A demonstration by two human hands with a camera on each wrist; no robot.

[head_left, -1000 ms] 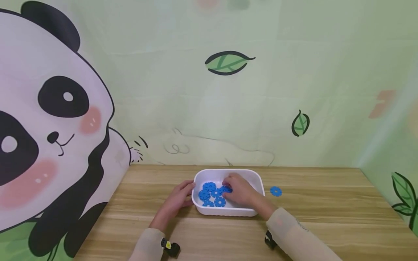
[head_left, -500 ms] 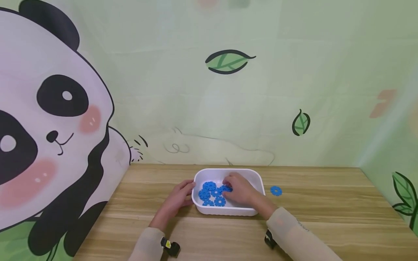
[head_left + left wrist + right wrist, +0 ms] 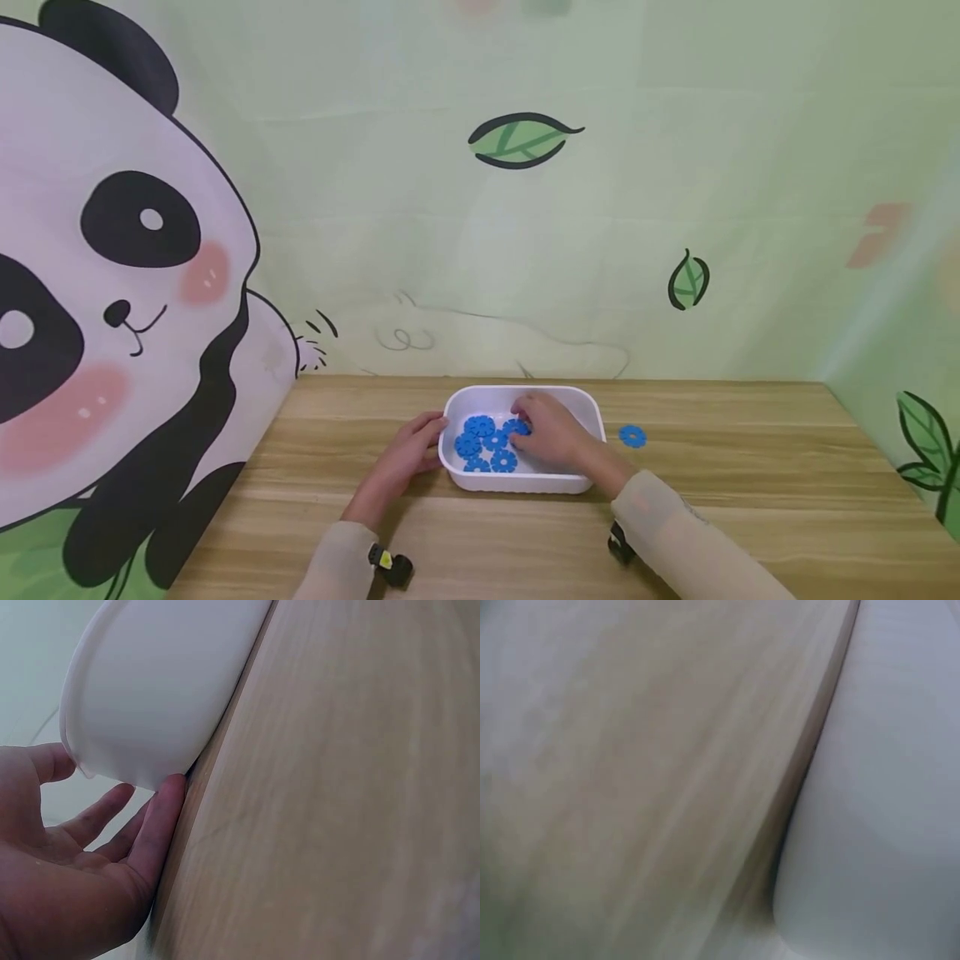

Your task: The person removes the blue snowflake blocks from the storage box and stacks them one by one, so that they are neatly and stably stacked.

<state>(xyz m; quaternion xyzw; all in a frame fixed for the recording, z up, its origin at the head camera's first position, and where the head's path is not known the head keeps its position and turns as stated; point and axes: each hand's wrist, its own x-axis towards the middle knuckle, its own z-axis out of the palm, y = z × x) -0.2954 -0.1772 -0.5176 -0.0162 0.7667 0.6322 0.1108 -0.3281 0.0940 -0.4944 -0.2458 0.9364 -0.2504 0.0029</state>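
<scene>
In the head view, a white plastic tub [image 3: 525,482] holds several blue notched plastic discs [image 3: 502,461], each with a hole in its middle. My left hand [image 3: 412,447] is at the tub's left end. In the left wrist view, the thumb of this left hand [image 3: 82,855] touches the rim and its extended fingers rest against the outer wall. My right hand [image 3: 553,433] reaches over the near rim into the tub, thumb and fingers curled about one blue disc [image 3: 515,427], partly hidden by the hand. The right wrist view shows no hand, only the tub's wall [image 3: 877,802] and wood.
One more blue notched disc [image 3: 632,436] lies flat on the wooden table [image 3: 735,467], just right of the tub. Behind the table hangs a pale green backdrop [image 3: 420,200] printed with a panda [image 3: 150,333] and leaves. Both forearms come in from the near edge.
</scene>
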